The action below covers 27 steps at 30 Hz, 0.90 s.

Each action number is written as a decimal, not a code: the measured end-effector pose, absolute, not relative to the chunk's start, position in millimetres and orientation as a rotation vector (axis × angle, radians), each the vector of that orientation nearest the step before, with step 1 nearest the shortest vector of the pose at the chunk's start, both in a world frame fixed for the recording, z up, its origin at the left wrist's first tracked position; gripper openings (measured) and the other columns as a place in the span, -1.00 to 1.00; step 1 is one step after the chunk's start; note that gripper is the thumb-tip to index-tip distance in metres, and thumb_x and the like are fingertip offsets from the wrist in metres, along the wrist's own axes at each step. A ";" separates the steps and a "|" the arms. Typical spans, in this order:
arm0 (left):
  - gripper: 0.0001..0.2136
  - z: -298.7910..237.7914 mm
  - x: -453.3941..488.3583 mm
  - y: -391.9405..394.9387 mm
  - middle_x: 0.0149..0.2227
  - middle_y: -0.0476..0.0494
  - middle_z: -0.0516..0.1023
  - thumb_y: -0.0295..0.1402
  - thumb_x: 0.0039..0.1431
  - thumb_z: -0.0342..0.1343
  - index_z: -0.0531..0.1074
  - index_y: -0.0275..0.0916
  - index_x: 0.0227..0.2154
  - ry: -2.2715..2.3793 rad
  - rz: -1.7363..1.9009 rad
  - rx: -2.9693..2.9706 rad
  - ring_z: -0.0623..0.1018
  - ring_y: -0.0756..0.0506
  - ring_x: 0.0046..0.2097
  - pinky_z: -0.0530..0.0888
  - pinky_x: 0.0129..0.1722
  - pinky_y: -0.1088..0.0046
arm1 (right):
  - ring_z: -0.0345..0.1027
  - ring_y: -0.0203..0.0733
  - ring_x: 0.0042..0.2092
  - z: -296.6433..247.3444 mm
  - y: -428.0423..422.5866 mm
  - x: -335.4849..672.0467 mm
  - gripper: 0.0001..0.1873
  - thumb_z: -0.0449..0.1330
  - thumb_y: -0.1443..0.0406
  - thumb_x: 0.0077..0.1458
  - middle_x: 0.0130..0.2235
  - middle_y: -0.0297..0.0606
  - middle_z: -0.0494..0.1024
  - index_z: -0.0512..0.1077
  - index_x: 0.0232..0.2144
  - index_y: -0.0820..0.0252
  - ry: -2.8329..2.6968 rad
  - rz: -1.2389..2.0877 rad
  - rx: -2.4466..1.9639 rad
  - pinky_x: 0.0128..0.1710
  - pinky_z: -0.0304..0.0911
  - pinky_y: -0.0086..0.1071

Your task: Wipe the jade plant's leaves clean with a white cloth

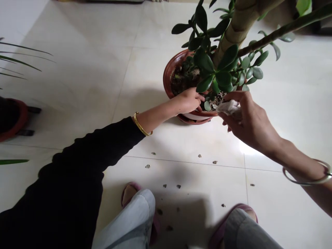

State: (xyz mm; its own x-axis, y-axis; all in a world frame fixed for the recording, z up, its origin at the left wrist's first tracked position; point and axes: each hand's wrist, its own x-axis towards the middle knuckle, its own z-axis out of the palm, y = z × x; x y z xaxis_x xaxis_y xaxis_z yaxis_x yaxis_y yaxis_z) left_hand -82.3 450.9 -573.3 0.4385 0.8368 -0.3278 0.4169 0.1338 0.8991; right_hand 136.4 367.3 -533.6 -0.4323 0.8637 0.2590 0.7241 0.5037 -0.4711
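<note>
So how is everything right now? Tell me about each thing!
left hand: fingers curled, at the pot rim under the leaves
right hand: holding the white cloth
white cloth: crumpled
jade plant: green and leafy
reddish-brown pot: filled with soil, sitting on a saucer
gold bangle: on the left wrist
silver bangle: on the right wrist
dark crumbs: scattered on the floor tiles

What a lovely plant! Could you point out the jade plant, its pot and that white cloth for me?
Jade plant (228, 57): head view, on a leaf.
Reddish-brown plant pot (168, 77): head view, on the rim.
White cloth (229, 108): head view, on its crumpled middle.
</note>
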 end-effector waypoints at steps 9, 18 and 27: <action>-0.61 -572.8 -75.1 451.7 -0.06 -0.13 0.70 -0.61 0.23 0.02 0.50 -0.17 0.04 1.158 0.477 1.589 0.66 -0.10 -0.03 0.57 0.07 0.34 | 0.50 0.02 -0.06 -559.1 379.7 127.6 -0.52 0.10 0.39 0.34 0.03 -0.05 0.56 0.45 0.25 0.01 -2.398 0.033 -1.321 -0.18 0.49 -0.16; -0.53 -566.2 -73.2 446.5 -0.05 -0.15 0.70 -0.58 0.28 0.00 0.43 -0.13 0.20 1.112 0.465 1.535 0.69 -0.09 -0.18 0.62 -0.07 0.31 | 0.55 0.00 -0.08 -574.7 399.0 117.4 -0.56 0.07 0.41 0.33 -0.09 -0.07 0.64 0.52 0.16 0.11 -2.381 -0.037 -1.332 -0.12 0.52 -0.13; -0.47 -565.1 -76.2 447.9 -0.14 -0.12 0.71 -0.55 0.27 0.03 0.37 -0.14 0.29 1.117 0.480 1.493 0.67 -0.04 -0.24 0.60 -0.10 0.37 | 0.60 0.04 -0.04 -568.8 406.3 111.0 -0.59 0.11 0.41 0.30 -0.01 -0.07 0.70 0.57 0.11 0.07 -2.318 0.217 -1.371 -0.04 0.52 -0.07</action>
